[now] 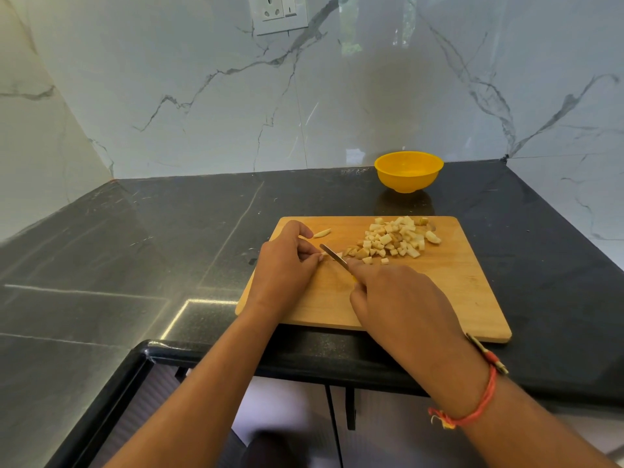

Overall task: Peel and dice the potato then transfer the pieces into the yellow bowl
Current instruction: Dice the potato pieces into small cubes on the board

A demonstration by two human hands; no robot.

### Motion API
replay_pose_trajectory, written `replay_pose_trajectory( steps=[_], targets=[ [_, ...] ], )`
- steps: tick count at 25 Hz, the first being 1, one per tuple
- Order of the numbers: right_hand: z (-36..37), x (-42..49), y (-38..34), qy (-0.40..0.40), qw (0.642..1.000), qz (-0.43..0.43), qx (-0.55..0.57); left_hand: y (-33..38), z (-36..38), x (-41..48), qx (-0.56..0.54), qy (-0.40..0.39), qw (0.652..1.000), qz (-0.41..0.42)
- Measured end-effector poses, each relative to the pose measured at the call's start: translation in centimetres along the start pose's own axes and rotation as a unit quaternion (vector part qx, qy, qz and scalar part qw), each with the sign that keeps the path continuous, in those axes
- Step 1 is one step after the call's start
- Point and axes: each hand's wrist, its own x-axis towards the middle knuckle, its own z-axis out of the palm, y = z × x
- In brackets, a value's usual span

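Observation:
A wooden cutting board (456,292) lies on the dark counter. On its far right part sits a heap of diced potato (395,239). One pale potato sliver (321,233) lies apart near the board's far left edge. My left hand (283,268) pinches a small strip of potato (329,254) against the board. My right hand (398,298) grips a small knife (333,255), index finger along its back, the blade resting across that strip. The yellow bowl (408,170) stands beyond the board by the wall, and nothing shows inside it.
The black stone counter (169,248) runs left of the board and wraps round a corner. Marble wall panels rise behind and on both sides, with a wall socket (278,13) high up. The counter's front edge (304,359) lies just under my forearms.

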Motion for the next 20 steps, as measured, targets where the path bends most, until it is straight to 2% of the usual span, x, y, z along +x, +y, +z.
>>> replay_pose_trajectory(
  steps=[14, 20],
  targets=[
    [1.0, 1.9, 0.4, -0.064, 0.998, 0.009, -0.01, -0.1, 0.0, 0.1, -0.016, -0.003, 1.0, -0.009],
    [-0.3, 0.4, 1.5, -0.038, 0.999, 0.01, -0.028, 0.2, 0.0, 0.1, 0.003, 0.004, 1.0, -0.017]
  ],
)
